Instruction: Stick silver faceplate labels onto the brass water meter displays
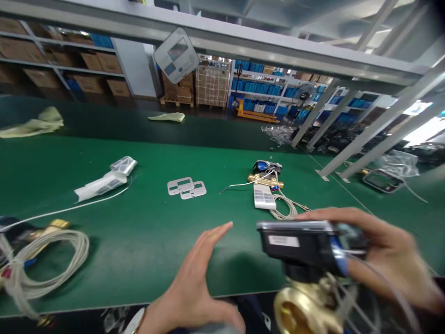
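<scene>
My right hand (385,250) is wrapped around a meter (295,246) with a black housing, a small white label and a brass pipe body below; thin cables trail from it. It is raised over the front edge of the bench, and the hand is partly blurred. To its left, my left hand (198,278) is open, thumb and fingers apart, touching nothing I can see. Beyond the hands, two grey face plates (179,186) overlap on the green bench. A second meter (266,178) with brass fittings, a paper tag and coiled cable lies farther back.
At the left front is another meter with a coiled white cable (66,271). Rolled label sheets (104,182) lie behind it. A metal frame (365,125) stands on the right, near a meter with a display (382,180). A face plate (176,54) hangs from the overhead beam (243,30).
</scene>
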The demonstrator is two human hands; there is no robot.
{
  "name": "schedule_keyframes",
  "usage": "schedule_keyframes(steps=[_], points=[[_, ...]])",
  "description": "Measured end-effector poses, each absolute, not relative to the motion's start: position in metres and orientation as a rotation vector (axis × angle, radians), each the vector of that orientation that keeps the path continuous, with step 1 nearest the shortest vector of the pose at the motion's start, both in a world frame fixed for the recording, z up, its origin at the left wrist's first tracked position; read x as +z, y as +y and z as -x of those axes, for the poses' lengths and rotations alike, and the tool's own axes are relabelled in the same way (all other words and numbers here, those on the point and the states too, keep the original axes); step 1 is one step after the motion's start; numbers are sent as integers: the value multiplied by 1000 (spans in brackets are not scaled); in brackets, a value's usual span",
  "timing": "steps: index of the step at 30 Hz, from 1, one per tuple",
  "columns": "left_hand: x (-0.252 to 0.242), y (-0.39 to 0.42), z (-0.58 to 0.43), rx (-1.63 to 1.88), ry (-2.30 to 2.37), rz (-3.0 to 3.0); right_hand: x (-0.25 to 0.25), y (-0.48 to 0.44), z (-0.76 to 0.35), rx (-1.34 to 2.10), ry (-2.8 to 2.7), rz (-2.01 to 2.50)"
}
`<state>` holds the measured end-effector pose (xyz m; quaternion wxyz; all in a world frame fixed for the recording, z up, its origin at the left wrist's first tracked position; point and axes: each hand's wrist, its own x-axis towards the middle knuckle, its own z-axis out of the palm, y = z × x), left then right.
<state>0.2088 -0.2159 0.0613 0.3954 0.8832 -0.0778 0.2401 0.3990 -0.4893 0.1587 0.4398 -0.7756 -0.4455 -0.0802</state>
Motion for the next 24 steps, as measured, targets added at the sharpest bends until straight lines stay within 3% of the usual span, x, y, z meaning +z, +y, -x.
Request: schedule_keyframes(steps=[3,9,24], points=[[59,-217,-198,524,-141,-2124,123,-430,-386,143,-1181,1677],[61,-200,-173,855,80,-2154,66,-346,-369,466,-997,1173],[74,-179,-161,979,76,-2191,73,-315,-348,487,-1000,1058]])
